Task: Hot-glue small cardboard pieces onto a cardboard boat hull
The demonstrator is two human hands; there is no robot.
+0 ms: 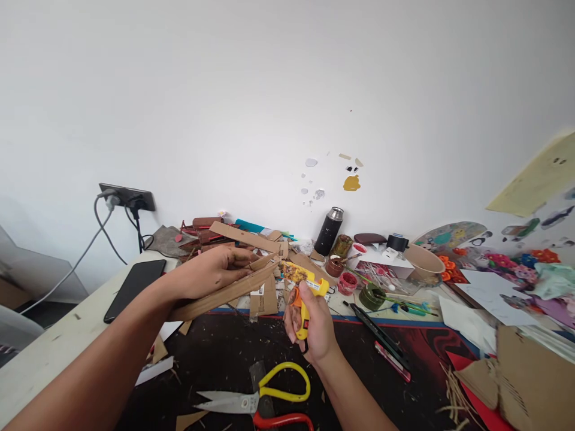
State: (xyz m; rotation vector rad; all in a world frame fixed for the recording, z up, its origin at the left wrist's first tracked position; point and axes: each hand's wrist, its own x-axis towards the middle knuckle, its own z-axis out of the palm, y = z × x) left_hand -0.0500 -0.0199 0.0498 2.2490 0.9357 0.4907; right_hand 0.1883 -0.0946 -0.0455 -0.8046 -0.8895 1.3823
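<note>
My left hand (220, 269) is closed on a long folded cardboard strip (224, 289), which slants from near my wrist up towards the middle. My right hand (314, 323) grips a yellow hot glue gun (306, 317) with an orange trigger, fingers wrapped round its handle. The gun's stained nozzle end points left and lies close to the strip's far tip; whether they touch I cannot tell. Below my hands, scissors (251, 402) with one yellow and one red handle lie on the dark mat (215, 353), blades to the left.
Cardboard scraps (251, 236) are heaped against the wall. A black flask (329, 232), paint jars (372, 296) and brushes stand behind my right hand. A phone (135, 290) lies at left. A black pen-like tool (380, 335) and a red cutter (392, 361) rest on the mat's right. Cardboard (534, 377) fills the right corner.
</note>
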